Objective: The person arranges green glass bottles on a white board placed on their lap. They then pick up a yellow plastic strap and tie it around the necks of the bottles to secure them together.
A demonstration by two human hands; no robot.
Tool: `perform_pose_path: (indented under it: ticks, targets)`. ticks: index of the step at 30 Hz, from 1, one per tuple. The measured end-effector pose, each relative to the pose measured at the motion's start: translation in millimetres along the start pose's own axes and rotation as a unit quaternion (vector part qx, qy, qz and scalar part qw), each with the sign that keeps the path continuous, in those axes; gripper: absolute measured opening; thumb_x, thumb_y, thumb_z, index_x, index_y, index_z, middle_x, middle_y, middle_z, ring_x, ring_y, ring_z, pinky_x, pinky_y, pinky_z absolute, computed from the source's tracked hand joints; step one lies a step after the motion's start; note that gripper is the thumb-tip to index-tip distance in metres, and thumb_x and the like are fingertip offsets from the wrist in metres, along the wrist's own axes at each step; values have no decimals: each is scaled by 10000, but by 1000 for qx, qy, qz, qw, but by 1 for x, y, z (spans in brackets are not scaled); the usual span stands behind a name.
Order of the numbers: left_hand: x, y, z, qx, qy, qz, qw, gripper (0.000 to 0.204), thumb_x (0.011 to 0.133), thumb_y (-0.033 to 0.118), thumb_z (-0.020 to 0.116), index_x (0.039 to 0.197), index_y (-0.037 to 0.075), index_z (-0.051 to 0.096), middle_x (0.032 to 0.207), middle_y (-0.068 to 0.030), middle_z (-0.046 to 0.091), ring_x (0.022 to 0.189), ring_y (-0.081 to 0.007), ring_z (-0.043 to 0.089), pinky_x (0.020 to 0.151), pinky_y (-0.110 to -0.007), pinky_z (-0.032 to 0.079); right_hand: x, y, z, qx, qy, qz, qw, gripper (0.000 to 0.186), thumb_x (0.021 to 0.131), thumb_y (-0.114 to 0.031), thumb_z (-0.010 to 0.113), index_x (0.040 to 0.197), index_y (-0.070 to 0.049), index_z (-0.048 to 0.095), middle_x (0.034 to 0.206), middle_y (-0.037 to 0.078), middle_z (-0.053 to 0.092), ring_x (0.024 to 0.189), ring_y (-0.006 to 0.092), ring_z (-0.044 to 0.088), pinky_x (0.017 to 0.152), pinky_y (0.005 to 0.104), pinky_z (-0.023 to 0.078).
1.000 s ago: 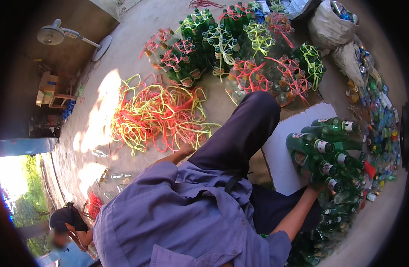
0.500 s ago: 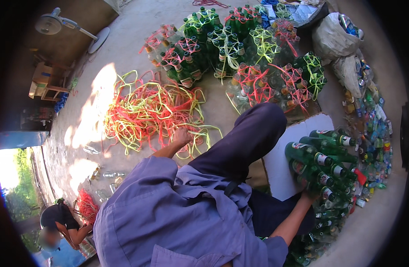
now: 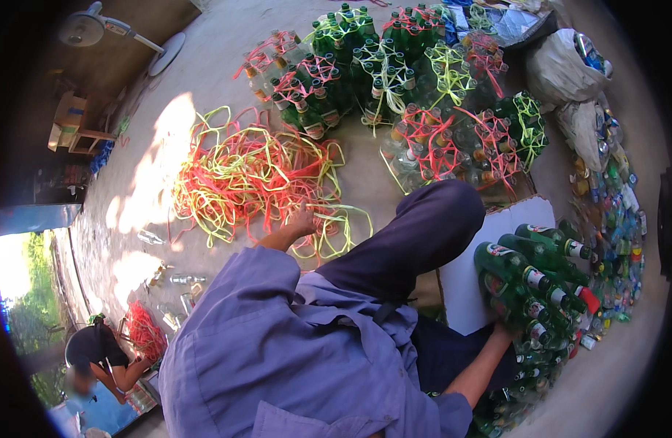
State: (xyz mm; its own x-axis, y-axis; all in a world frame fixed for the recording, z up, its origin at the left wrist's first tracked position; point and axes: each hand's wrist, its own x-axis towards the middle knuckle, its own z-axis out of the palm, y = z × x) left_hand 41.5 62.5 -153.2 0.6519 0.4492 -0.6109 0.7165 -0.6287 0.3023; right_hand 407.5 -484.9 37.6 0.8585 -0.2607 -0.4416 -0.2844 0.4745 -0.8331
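Observation:
My left hand (image 3: 301,220) is at the near edge of a tangled heap of red and yellow-green plastic straps (image 3: 252,175). Its fingers look drawn together among the straps, but what they hold is too small to make out. Over on the right, my right hand (image 3: 502,333) is against the lower side of a cluster of green glass bottles (image 3: 508,266). Its fingers are hidden behind the glass, so its grip does not show. These bottles lie tilted, necks pointing right, beside a white board (image 3: 464,292) by my bent leg.
Strap-netted bundles of green and clear bottles (image 3: 383,77) stand beyond my knee. Crushed cans and plastic bottles (image 3: 613,204) line the right, below a white sack (image 3: 566,69). A pedestal fan (image 3: 80,31) lies far left. Another person (image 3: 98,350) bends by red straps (image 3: 142,332), lower left.
The whole view has shifted a little, moving the floor items slightly right. Both hands keep nearly the same places, at the straps and at the bottles. The other person has shifted slightly.

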Motion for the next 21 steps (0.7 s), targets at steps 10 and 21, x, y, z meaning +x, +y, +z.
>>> perform_pose_path:
  ticks: [10,21]
  targets:
    - [-10,-12,-3,0,-54,-85,995,449,785,195,615,1182,-15,612,1440,-245,408,1219,-449,539,968,-521,502,8,7,9,-4,-14,21,1000,476,996,-320,537,1379,-40,486,1312,120,561,1193,253,550,1041,412,448]
    - [-19,-6,9,25,4,-73,997,422,757,196,611,1127,-4,641,1312,-247,542,1126,-429,590,892,-526,532,8,3,5,-6,-9,21,1000,474,996,-317,536,1378,-42,489,1316,123,560,1195,259,550,1041,418,448]
